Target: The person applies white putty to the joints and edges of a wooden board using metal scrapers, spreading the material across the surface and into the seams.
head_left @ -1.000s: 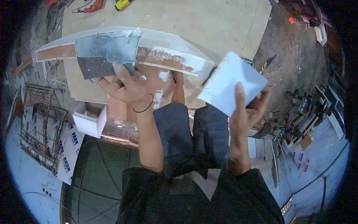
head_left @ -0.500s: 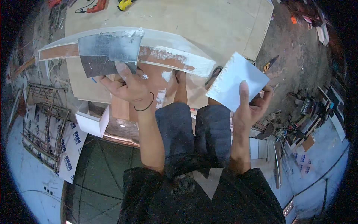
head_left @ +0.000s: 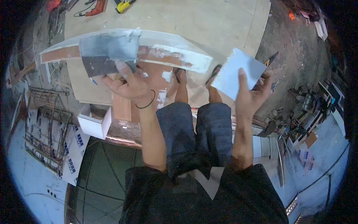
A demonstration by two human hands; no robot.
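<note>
My left hand (head_left: 130,85) is closed on a dark, flat square piece (head_left: 97,66) whose far half is smeared with whitish-grey paste. The thumb lies on top, and the fingers are partly hidden below. On the other side my right hand (head_left: 250,94) grips a white square sheet (head_left: 233,74) with a rough left edge, thumb on its face and fingers behind. Beyond and partly under the dark piece is a long, curved-backed wooden workpiece (head_left: 167,56), its brown front patched with white paste. Both held pieces are up off it and apart from each other.
A pale wooden panel (head_left: 194,18) spreads under the workpiece, with an orange corded power tool (head_left: 97,8) and a yellow tool (head_left: 122,6) at its far left. Nearer stand a white open box (head_left: 95,125) and a rusty metal frame (head_left: 46,130). Scrap (head_left: 298,119) is heaped at right.
The white sheet in my right hand has risen slightly and tilted. The dark piece in my left hand has shifted a little and looks blurred. Both grips are kept.
</note>
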